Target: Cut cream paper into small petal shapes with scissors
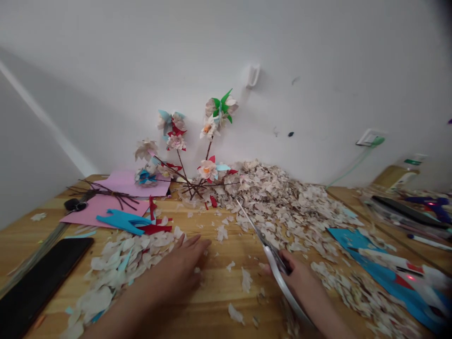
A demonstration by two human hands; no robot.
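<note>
My left hand [185,259] lies palm down on the wooden table [215,263], fingers stretched out, beside a spread of pale petal-like pieces [106,282]. Nothing shows in it. My right hand [302,278] is closed round a pair of scissors [270,249] with a white handle, its blades pointing away from me toward a large heap of pale petals [268,183]. Part of the handle is hidden behind my fingers. A few loose petals [246,280] lie between my hands. Handmade flowers on brown stems [208,169] lean against the wall beyond.
Blue felt-like strips [123,221] and pink sheets [102,209] lie at the left, with dark twigs [116,195] on them. A black phone-like slab [45,282] is nearer. At right are a white glue gun [420,273], blue sheets [384,282], a pen [429,242] and a bottle [399,174].
</note>
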